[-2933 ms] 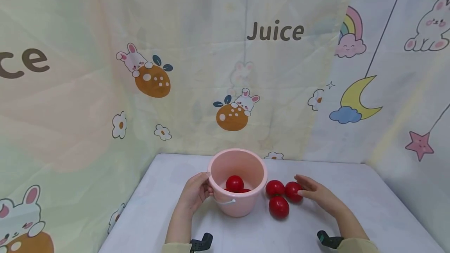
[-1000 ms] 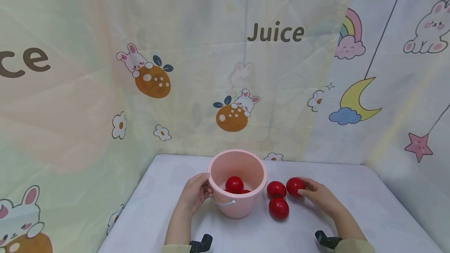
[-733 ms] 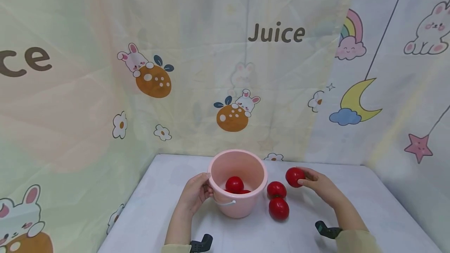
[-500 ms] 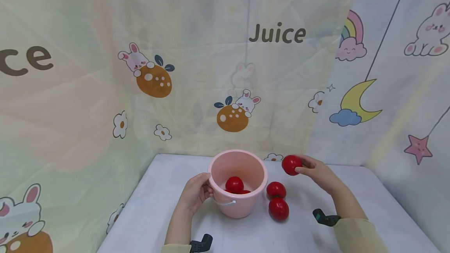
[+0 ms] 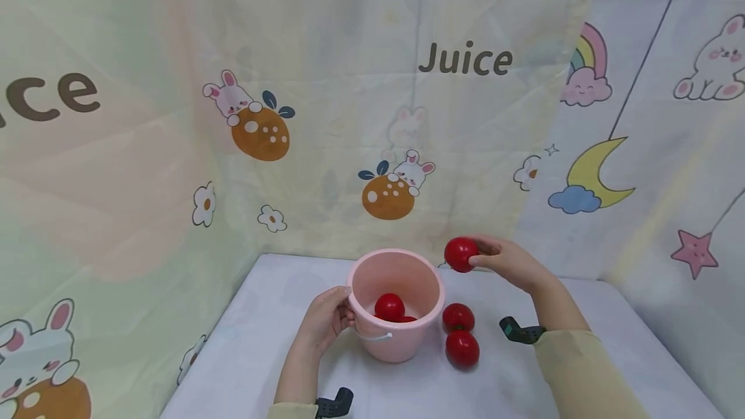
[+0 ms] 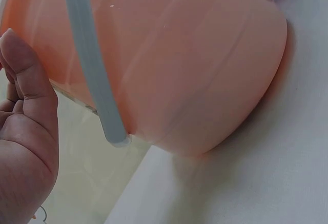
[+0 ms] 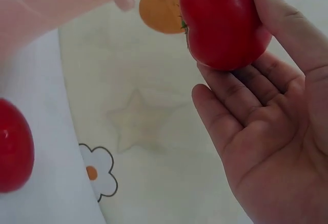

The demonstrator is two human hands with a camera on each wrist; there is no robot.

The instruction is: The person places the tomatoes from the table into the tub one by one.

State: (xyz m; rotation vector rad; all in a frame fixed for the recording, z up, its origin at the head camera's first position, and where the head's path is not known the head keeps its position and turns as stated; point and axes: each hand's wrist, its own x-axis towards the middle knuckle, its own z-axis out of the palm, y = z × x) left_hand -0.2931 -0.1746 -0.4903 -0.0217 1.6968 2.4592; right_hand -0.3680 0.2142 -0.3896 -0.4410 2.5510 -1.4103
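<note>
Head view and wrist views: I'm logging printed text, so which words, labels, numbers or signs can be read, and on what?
"Juice": cloth backdrop.
"ce", after a letter cut off by the frame: the backdrop's left side.
Black wrist devices: any markings too small to read.
Pink bucket, red tomatoes: none readable.

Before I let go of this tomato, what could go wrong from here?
The right hand holds the tomato between thumb and fingers, clear of the palm, so it might slip.
It appears beside the bucket, not over it; released now, it could strike the two tomatoes on the table.
The left hand grips the bucket on one side only, so a knock might tip it.
</note>
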